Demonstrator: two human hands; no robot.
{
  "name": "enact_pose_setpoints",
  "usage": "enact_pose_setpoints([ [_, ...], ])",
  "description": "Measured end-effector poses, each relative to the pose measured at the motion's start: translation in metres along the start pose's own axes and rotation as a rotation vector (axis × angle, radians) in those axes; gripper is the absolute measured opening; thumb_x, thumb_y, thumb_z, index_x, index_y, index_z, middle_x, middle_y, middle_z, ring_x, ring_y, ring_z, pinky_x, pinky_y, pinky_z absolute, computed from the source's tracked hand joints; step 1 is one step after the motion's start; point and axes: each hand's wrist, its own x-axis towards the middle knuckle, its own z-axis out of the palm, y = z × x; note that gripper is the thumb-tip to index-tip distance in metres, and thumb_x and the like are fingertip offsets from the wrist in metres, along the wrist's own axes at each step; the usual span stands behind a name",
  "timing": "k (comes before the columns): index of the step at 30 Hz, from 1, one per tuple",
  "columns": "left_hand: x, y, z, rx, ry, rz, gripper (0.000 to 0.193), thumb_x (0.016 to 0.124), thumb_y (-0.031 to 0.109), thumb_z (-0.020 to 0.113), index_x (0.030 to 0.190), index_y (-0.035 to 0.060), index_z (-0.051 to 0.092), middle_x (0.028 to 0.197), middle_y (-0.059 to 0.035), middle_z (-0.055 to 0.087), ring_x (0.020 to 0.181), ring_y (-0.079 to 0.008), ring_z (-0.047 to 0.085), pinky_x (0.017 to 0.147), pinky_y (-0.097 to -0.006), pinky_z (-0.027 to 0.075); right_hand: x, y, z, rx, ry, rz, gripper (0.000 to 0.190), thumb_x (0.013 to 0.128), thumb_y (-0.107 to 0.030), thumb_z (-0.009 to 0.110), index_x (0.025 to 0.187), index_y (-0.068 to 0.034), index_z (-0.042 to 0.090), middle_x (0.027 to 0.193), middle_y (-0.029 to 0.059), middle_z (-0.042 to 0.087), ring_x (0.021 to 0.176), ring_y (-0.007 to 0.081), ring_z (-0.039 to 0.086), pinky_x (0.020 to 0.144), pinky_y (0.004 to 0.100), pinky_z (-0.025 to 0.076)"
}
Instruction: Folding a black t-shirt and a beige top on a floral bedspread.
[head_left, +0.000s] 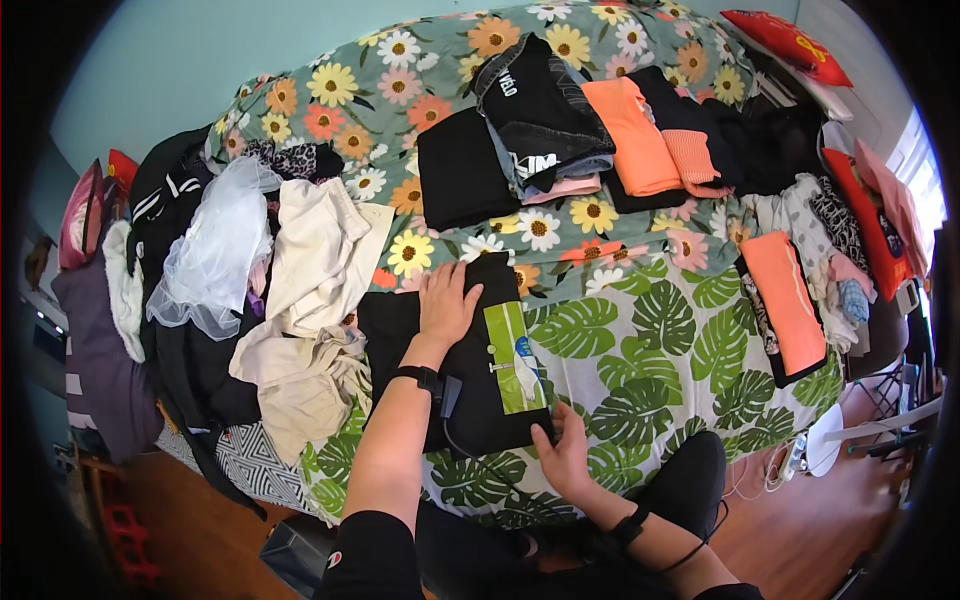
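Note:
A partly folded black T-shirt (465, 405) lies before me, with a green printed panel (516, 358) on its right part. My left hand (448, 304) rests flat on the upper part of the shirt, palm down. At the shirt's lower right corner is my right hand (566, 454), thumb at the bottom edge and bent fingers beside the right edge. Whether it pinches the cloth is hidden. Under the shirt spreads a leaf-print cover (652, 337). To the left, crumpled cream trousers (315, 255) lie close to the shirt.
Beyond are a folded black garment (461, 169), stacked dark jeans (555, 112) and orange clothes (634, 135) on a floral cover (409, 82). White tulle (217, 247) tops a pile at left. A folded orange garment (784, 300) lies right. A cable (480, 457) runs from my left wristband.

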Motion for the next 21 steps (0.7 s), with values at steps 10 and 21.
enact_pose_setpoints([
  [10, -0.005, 0.03, 0.037, 0.136, -0.084, -0.113, 0.044, 0.099, 0.036, 0.049, 0.136, 0.0117, 0.056, 0.145, -0.0171, 0.046, 0.136, -0.036, 0.039, 0.113, -0.058, 0.025, 0.01, 0.032, -0.016, 0.29, -0.024, 0.222, 0.031, 0.077, -0.019, 0.08, 0.09, 0.003, 0.063, 0.073, 0.016, 0.065, 0.063, 0.0249, 0.061, 0.062, 0.0371, 0.049],
  [21, 0.042, 0.146, -0.023, 0.083, -0.58, -0.15, 0.031, 0.083, 0.033, 0.067, 0.09, 0.0036, 0.073, 0.09, -0.0162, 0.072, 0.087, -0.029, 0.071, 0.072, -0.043, 0.057, 0.007, 0.0, -0.032, -0.087, -0.019, 0.174, 0.034, 0.078, -0.023, 0.079, 0.088, 0.002, 0.059, 0.07, 0.0182, 0.063, 0.062, 0.0317, 0.062, 0.061, 0.0404, 0.049],
])
